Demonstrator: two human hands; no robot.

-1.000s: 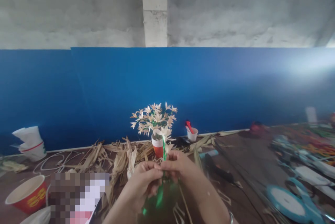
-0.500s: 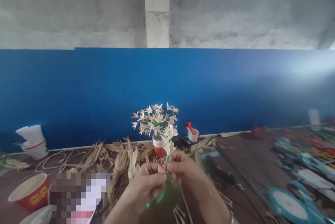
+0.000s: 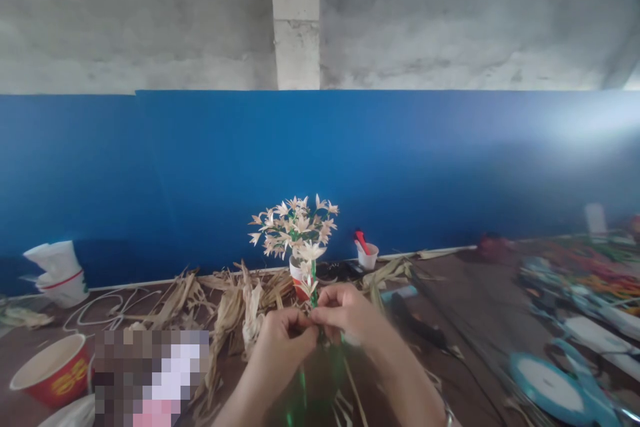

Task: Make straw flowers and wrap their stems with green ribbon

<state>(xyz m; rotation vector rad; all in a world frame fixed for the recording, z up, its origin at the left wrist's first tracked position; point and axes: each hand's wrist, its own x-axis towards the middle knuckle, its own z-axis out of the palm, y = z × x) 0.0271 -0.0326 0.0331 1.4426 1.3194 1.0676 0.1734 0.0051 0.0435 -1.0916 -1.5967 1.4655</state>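
Note:
My left hand (image 3: 283, 340) and my right hand (image 3: 345, 314) meet in front of me, fingers pinched together on a thin green-wrapped flower stem (image 3: 313, 280). A small pale flower (image 3: 311, 252) sits at the stem's top. A blurred green tape strand (image 3: 301, 384) hangs below my hands. Just behind stands a red and white cup (image 3: 298, 274) filled with a bunch of pale handmade flowers (image 3: 293, 224).
Dry husk strips (image 3: 225, 297) litter the brown table (image 3: 480, 300) before a blue wall. A red paper bowl (image 3: 50, 370) is at the left, white cups (image 3: 59, 272) behind it. A small cup with a red tool (image 3: 367, 252) stands mid-back. Teal tape rolls (image 3: 547, 387) lie right.
Both hands rose slightly and moved away from me with the stem. The pinch shifted higher up the stem, so the small flower now stands closer above my fingers.

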